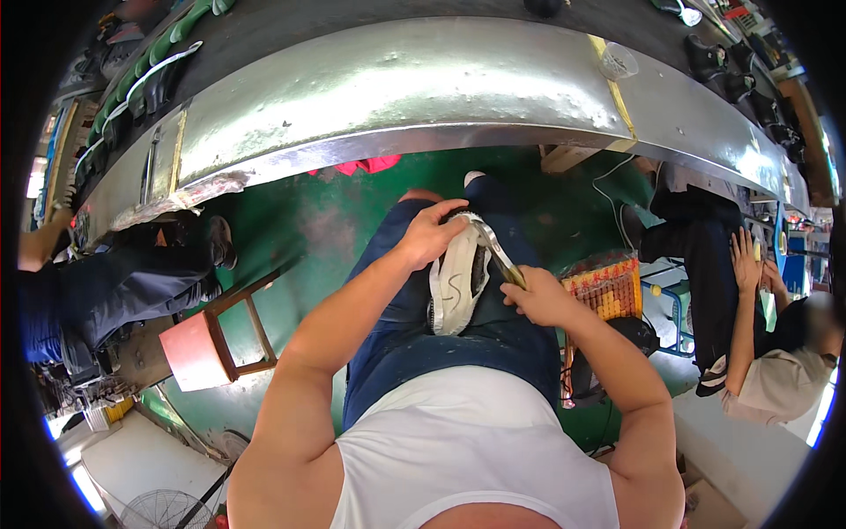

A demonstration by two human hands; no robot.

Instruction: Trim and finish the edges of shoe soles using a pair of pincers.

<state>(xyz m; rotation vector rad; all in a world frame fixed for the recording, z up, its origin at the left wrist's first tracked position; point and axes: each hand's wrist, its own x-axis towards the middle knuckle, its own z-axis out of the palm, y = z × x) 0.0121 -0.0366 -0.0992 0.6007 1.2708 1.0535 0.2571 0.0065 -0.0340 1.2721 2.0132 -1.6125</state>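
Across my thighs lies a shoe [457, 280], its cream underside turned up and a dark hand-drawn mark on it. Dark material shows along its edges. My left hand [429, 236] is closed around the shoe's far end, fingertips over the edge. In my right hand [533, 295] is a curved metal hand tool [499, 253] with an olive-coloured handle. The tool's silver end reaches the shoe's far right rim, close to my left fingers. Whether it is a pair of pincers I cannot tell, as my fingers hide part of the handle.
Ahead curves a metal-edged bench [379, 84] with a dark conveyor belt behind it, carrying shoes and green shoe lasts. A clear cup [619, 62] stands on its metal edge. A stool [198, 351] is at left, a woven seat [608, 289] at right. People sit on both sides.
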